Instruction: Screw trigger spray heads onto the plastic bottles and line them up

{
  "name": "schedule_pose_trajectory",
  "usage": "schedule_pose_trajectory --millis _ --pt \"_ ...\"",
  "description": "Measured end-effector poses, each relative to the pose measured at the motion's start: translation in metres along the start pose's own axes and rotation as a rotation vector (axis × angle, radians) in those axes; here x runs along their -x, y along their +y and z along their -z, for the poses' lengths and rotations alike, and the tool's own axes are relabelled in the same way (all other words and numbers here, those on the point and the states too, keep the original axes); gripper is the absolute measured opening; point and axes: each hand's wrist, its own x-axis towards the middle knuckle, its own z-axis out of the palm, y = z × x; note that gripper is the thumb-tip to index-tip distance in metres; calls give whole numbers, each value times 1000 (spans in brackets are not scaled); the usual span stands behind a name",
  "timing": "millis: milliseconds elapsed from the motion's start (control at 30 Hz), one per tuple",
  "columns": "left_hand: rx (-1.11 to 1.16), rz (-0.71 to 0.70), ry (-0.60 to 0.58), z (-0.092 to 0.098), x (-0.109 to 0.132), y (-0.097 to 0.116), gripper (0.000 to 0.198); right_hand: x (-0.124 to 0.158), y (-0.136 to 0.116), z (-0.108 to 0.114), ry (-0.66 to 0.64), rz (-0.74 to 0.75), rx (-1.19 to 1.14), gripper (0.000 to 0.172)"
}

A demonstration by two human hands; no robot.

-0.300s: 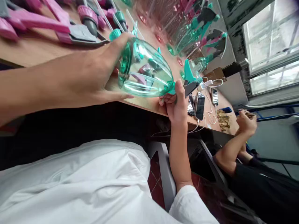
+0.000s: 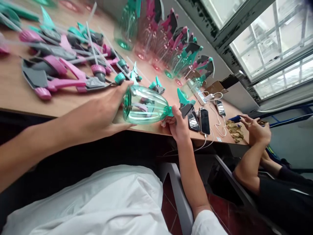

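Observation:
My left hand (image 2: 102, 111) cups the base of a clear green spray bottle (image 2: 144, 106) that lies on its side over the front edge of the wooden table (image 2: 17, 94). Its thumb and fingers wrap round the bottle's bottom. My right hand (image 2: 177, 125) is closed round the bottle's neck, just below the green and grey trigger sprayer head (image 2: 184, 105) fitted there. The bottle is held between both hands, level, in mid-air.
Loose pink and green trigger heads (image 2: 66, 70) with dip tubes lie across the table. Assembled spray bottles (image 2: 171, 39) stand in rows at the back. Phones (image 2: 199, 119) on charging cables lie to the right. Another person's hands (image 2: 255, 130) work at the far right, below a window (image 2: 276, 49).
The view has swung up and left, showing more of the table. The bottle looks further from me; both hands keep the same grip.

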Motion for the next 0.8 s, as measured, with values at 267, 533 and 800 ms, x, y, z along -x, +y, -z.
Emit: schedule_pose_trajectory --millis 267,533,800 --pt "-88 -50 19 -1 3 -15 95 -2 -1 -8 -11 -61 -96 52" --pt "-100 -9 -16 5 6 -15 93 -4 0 -13 -17 -66 -143 53" --pt "-145 24 -40 8 5 -12 89 -5 1 -14 -27 -72 -156 53"
